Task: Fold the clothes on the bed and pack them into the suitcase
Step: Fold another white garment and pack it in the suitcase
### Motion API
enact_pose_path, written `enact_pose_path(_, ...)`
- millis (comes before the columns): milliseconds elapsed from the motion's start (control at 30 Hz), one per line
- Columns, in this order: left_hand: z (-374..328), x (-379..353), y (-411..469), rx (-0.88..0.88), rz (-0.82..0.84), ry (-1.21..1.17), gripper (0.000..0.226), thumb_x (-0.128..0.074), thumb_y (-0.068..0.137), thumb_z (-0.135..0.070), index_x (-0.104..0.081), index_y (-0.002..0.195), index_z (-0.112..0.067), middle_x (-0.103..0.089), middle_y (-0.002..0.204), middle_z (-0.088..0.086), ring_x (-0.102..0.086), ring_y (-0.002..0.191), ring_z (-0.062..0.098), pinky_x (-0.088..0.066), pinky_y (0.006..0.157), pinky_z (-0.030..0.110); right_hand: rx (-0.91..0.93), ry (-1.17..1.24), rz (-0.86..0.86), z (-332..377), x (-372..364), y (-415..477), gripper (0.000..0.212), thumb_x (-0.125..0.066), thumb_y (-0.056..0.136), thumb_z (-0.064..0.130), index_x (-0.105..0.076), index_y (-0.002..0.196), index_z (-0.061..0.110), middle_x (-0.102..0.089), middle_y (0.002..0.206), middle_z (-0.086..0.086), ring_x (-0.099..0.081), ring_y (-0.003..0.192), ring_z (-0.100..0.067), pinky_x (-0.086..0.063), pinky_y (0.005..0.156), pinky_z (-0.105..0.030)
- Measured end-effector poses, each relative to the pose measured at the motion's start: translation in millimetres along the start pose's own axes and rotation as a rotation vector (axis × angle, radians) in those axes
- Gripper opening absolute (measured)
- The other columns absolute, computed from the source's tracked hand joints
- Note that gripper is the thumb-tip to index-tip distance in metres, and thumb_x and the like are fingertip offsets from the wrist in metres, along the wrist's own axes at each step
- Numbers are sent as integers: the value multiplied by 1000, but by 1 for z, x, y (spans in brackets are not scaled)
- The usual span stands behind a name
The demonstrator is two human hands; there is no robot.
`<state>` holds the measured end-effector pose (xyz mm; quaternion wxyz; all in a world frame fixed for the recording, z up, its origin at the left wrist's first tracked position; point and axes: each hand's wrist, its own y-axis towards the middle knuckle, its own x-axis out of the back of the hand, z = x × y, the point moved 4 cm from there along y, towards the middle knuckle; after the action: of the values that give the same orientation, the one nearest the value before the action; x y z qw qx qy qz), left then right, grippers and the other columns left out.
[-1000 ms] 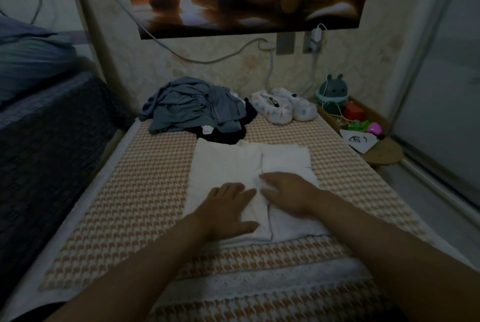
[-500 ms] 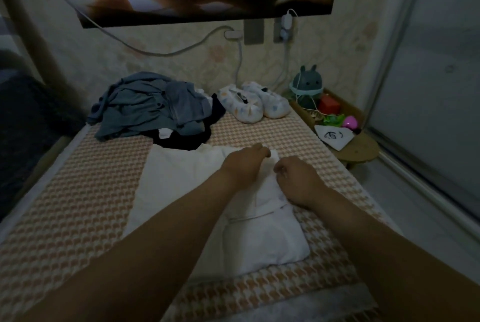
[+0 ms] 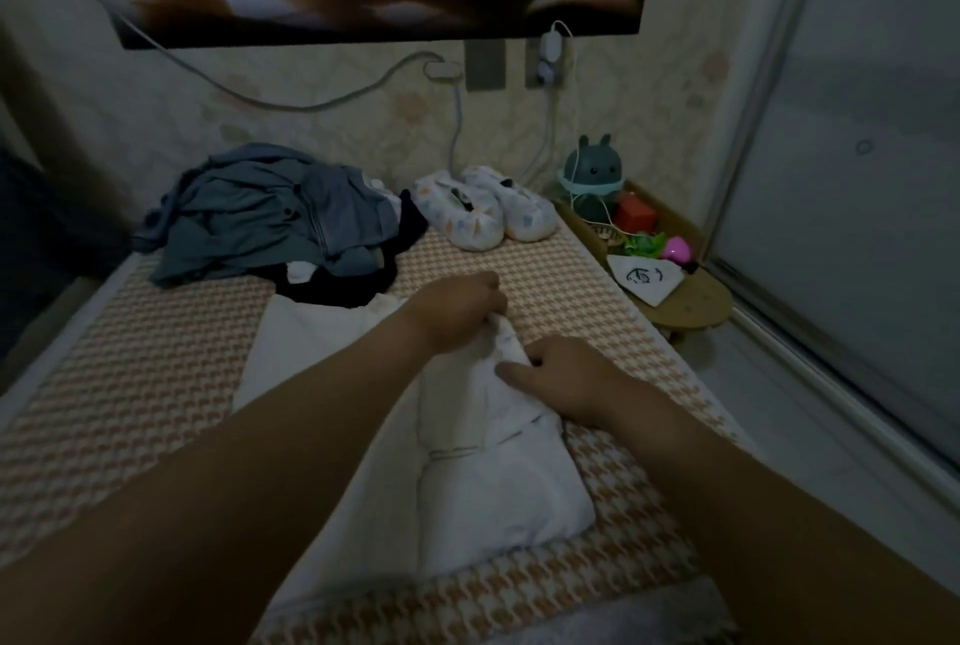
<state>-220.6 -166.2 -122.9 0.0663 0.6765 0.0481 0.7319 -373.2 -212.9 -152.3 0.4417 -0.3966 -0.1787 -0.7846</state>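
- The white garment (image 3: pixel 498 493) lies in the middle of the bed (image 3: pixel 130 384), partly folded, its right side doubled over into a thicker strip.
- The left hand (image 3: pixel 457 311) has its fingers curled round the far end of that strip; the right hand (image 3: pixel 566 379), just beside it, pinches the same bunched edge; both are gripping cloth, neither is flat.
- I'd judge the cloth light, soft and limp; it will sag and lose its crease if lifted by one point, so it is best taken at two corners of an edge and kept taut, then laid over and smoothed.
- The patterned cover looks grippy enough that the lower layer should not slide.
- A grey-blue heap (image 3: pixel 260 218) and a black garment (image 3: pixel 337 288) beneath it wait near the wall, unfolded.
- No suitcase is in view; the room is dim; the forearms hide part of the white garment, and I cannot tell what kind of garment it is, nor how many pieces the heap holds.
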Motion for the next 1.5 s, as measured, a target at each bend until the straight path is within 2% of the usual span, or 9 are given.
enact_pose_path(100, 20, 26, -31, 22, -153, -5, 11, -56, 75, -3, -66, 79, -5, -57, 85, 14, -56, 65, 30, -31, 52, 29, -53, 10, 249, 24, -1, -3, 22, -64, 85, 41, -61, 75, 21, -60, 77, 0, -57, 68, -17, -44, 59, -29)
enact_pose_path(267, 51, 58, -101, 155, -299, 112, 4, -63, 69, -13, -63, 64, -13, -58, 73, 4, -54, 48, 24, -28, 45, 22, -4, 44, 316, 89, -5, -5, 35, -68, 80, 37, -70, 107, 15, -69, 103, -6, -65, 83, -20, -54, 72, -34)
enact_pose_path(433, 91, 63, -171, 461, -262, 50, 9, -64, 84, -8, -71, 88, -12, -58, 106, 8, -59, 81, 29, -44, 64, 33, 33, 258, 310, 169, -44, -18, 29, -68, 86, 32, -69, 104, 9, -68, 91, -8, -63, 68, -17, -50, 52, -24)
enact_pose_path(600, 119, 15, -239, 606, 98, -233, 38, -60, 92, -10, -58, 130, -8, -45, 141, 13, -42, 131, 31, -30, 110, 32, -63, 252, 699, 193, -111, -33, 39, -55, 97, 24, -51, 130, 2, -70, 102, -18, -69, 70, -29, -57, 55, -35)
enact_pose_path(833, 105, -13, -252, 835, -158, -572, 30, -51, 96, -41, -61, 110, -17, -64, 103, 0, -61, 95, 23, -48, 78, 31, 365, -279, -188, 167, -97, 14, 19, -64, 87, 33, -68, 105, 30, -62, 103, 5, -56, 100, -16, -41, 79, -26)
enact_pose_path(900, 109, -13, -241, 932, -170, -707, 45, -59, 87, -53, -48, 121, -24, -55, 107, -6, -57, 96, 20, -44, 73, 29, 376, -318, -114, 152, -106, 20, 41, -67, 84, 45, -62, 121, 30, -54, 125, 1, -45, 118, -21, -34, 98, -29)
enact_pose_path(1100, 127, 7, -228, 858, -598, -779, 31, -47, 95, -4, -54, 124, -15, -60, 108, 4, -55, 88, 16, -41, 64, 15, 307, -133, 26, 153, -121, 26, 62, -42, 96, 55, -24, 152, 34, -7, 162, 4, -5, 148, -13, -2, 119, -29)
enact_pose_path(1400, 125, -16, -265, 852, -363, -468, 31, -56, 92, -21, -46, 119, -7, -54, 110, 13, -51, 86, 20, -45, 68, 30, 315, -482, 186, 152, -154, 33, 70, -24, 94, 67, -5, 154, 38, 11, 162, 2, 14, 148, -18, 9, 119, -43)
enact_pose_path(1500, 103, -15, -268, 887, -191, -538, 57, -58, 90, -43, -39, 133, -10, -51, 122, 7, -54, 102, 22, -44, 79, 27, 331, -500, 158, 151, -154, 32, 79, -16, 85, 76, -6, 154, 37, 10, 162, 1, 13, 148, -19, 9, 119, -43)
